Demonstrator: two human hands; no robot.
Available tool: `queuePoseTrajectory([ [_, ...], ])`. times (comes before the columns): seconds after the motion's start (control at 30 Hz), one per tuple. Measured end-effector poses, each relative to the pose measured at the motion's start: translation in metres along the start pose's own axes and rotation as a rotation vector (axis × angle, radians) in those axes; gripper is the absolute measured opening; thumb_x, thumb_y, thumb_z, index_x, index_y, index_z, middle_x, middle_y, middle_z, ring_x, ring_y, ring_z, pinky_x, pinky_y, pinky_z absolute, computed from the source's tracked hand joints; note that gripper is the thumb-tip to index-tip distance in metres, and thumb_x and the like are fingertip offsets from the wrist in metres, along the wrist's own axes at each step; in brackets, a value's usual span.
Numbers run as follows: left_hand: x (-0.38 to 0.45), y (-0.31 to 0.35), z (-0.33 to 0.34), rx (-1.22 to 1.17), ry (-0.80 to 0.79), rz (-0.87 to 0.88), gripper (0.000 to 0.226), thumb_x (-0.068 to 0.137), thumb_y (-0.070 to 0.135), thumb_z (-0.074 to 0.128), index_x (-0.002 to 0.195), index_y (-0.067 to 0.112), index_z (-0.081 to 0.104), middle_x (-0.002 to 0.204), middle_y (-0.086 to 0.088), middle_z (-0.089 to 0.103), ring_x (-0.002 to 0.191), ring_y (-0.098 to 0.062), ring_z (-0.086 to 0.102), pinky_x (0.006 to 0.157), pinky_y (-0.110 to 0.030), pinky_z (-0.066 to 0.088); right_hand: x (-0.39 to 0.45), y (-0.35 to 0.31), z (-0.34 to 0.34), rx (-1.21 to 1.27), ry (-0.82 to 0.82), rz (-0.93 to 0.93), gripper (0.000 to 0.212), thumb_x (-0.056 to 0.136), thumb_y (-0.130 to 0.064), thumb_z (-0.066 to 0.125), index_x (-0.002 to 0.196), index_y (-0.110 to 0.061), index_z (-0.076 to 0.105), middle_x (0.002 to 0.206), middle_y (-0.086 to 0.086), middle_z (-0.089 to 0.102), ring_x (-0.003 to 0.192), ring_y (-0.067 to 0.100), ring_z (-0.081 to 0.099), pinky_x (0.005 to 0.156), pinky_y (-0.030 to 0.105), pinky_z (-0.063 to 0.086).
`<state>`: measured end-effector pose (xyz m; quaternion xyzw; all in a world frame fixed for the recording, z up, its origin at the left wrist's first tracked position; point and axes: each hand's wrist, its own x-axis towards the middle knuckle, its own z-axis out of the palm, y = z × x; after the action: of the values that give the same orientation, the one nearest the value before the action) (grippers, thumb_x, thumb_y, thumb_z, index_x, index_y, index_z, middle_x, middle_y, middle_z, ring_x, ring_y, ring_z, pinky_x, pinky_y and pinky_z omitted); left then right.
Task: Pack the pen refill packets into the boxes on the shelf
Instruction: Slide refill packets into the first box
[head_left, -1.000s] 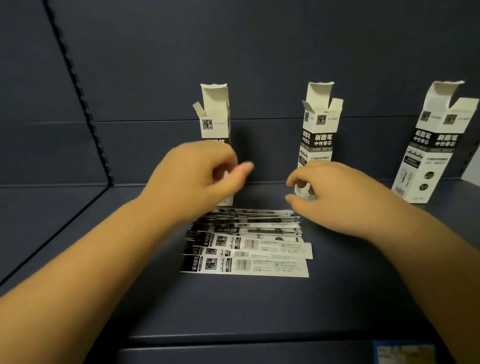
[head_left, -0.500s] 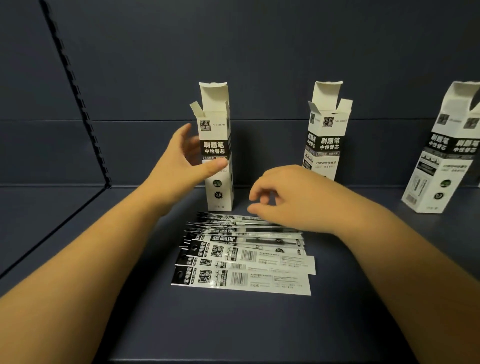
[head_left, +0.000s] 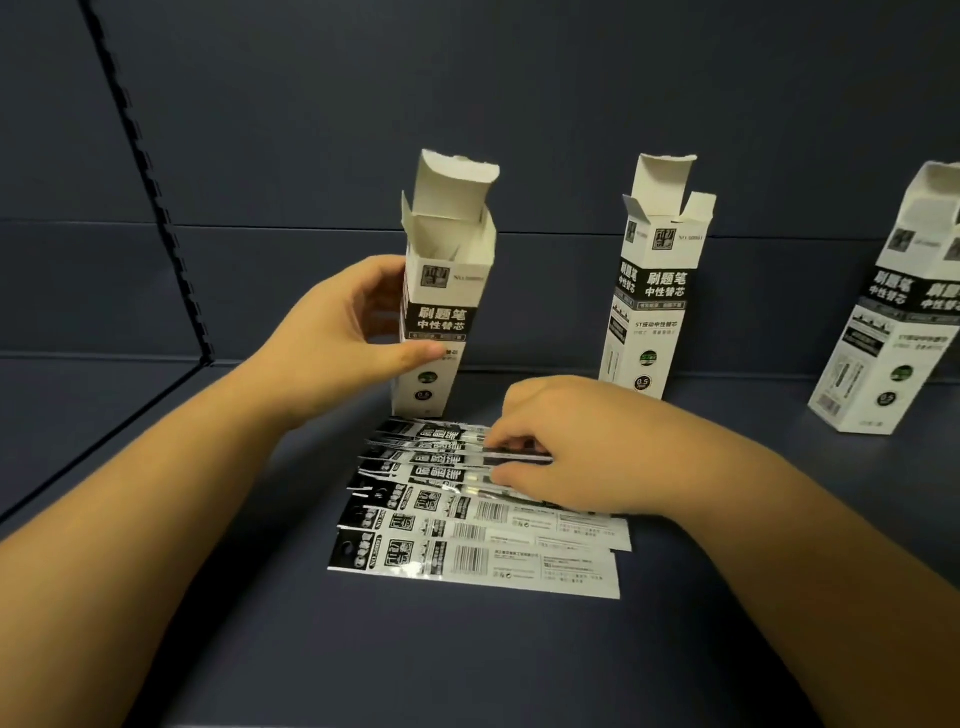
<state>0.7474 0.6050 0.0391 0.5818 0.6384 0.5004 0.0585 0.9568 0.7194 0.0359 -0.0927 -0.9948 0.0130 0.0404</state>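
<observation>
- Your left hand (head_left: 337, 343) grips the left box (head_left: 441, 312) partway up, thumb across its front face and fingers (head_left: 384, 273) curled round its far side; the box stands on the shelf (head_left: 519, 649) with its top flaps open.
- Your right hand (head_left: 582, 447) rests on the refill packets (head_left: 467, 509), its fingers (head_left: 511, 444) curled down and pinching at one of the upper packets of the fan; the exact packet is hard to tell under the hand.
- The packets lie flat on the shelf in an overlapping fan just in front of the held box, printed ends to your left.
- Two more boxes, the middle box (head_left: 649, 312) and the right box (head_left: 893, 332), stand open farther right, well apart from the packets.
- Expect the packets to be very light, thin and glossy: they will likely slide over one another and flex along their length, so one may drag its neighbour along.
- Take one by a long edge near the middle or at the stiffer printed end, peel it clear of the fan, then feed it end-first.
- The box looks like thin card and light, so it would tip or crush easily; hold it firmly but without squeezing the mouth closed.
</observation>
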Motion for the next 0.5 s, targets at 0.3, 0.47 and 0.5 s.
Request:
queuePoseTrajectory([
  [0.3,-0.004,0.000,-0.007,-0.028,0.015,0.001,0.064,0.072,0.029,0.080,0.132,0.027,0.056,0.123,0.008,0.070,0.116,-0.012,0.066,0.100,-0.044,0.053,-0.001,0.003,-0.002,0.020,0.065,0.076,0.013,0.092,-0.032,0.057,0.096,-0.032,0.069,0.096,-0.013,0.059,0.088,0.006,0.059,0.080,0.030,0.054],
  [0.47,-0.003,-0.008,-0.008,-0.080,0.048,-0.023,0.062,0.074,0.024,0.080,0.132,0.024,0.056,0.123,0.006,0.070,0.115,-0.015,0.067,0.098,-0.048,0.055,-0.002,0.005,-0.003,0.070,0.076,0.129,0.014,0.089,-0.032,0.062,0.102,-0.034,0.068,0.095,-0.017,0.065,0.086,0.003,0.062,0.078,0.025,0.056],
  [0.5,-0.003,-0.009,-0.008,-0.079,0.053,-0.025,0.062,0.075,0.023,0.080,0.132,0.024,0.056,0.123,0.006,0.070,0.115,-0.013,0.067,0.098,-0.047,0.054,-0.002,0.005,-0.003,0.080,0.078,0.131,0.016,0.091,-0.032,0.063,0.106,-0.035,0.069,0.096,-0.018,0.065,0.086,0.001,0.061,0.078,0.023,0.055],
])
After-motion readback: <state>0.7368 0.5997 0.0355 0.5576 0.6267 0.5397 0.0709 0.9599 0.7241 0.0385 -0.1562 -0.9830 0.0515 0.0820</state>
